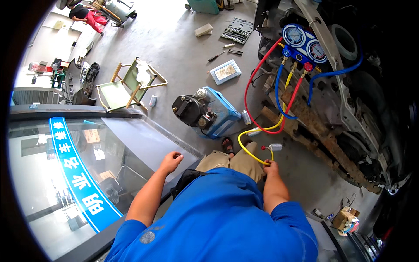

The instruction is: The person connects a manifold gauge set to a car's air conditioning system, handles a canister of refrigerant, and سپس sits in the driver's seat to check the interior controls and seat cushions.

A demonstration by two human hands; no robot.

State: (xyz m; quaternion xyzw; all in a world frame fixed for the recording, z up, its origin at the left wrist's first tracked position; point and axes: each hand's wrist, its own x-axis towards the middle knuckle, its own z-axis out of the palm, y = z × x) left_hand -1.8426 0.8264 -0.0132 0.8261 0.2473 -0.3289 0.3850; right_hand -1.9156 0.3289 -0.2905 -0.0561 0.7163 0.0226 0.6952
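In my right hand (271, 167) is a yellow hose (250, 151), pinched near its end. A small silver can (275, 147) with a red-knobbed tap sits at that end, just beyond my fingers. The hose loops up to a blue manifold gauge set (304, 43) with two dials, hung on the vehicle's front end. A red hose (247, 87) and a blue hose (278, 89) also run from the gauges. My left hand (172, 162) holds nothing; its fingers are loosely curled and slightly apart, beside the glass panel.
A blue-cased pump unit (214, 114) stands ahead of my feet, with a can (246, 117) beside it. A folding chair (126, 87) is at the left. Farther off lie a blue box (225, 72), pliers (235, 52) and a tool set (238, 30). A glass panel (144, 144) flanks my left.
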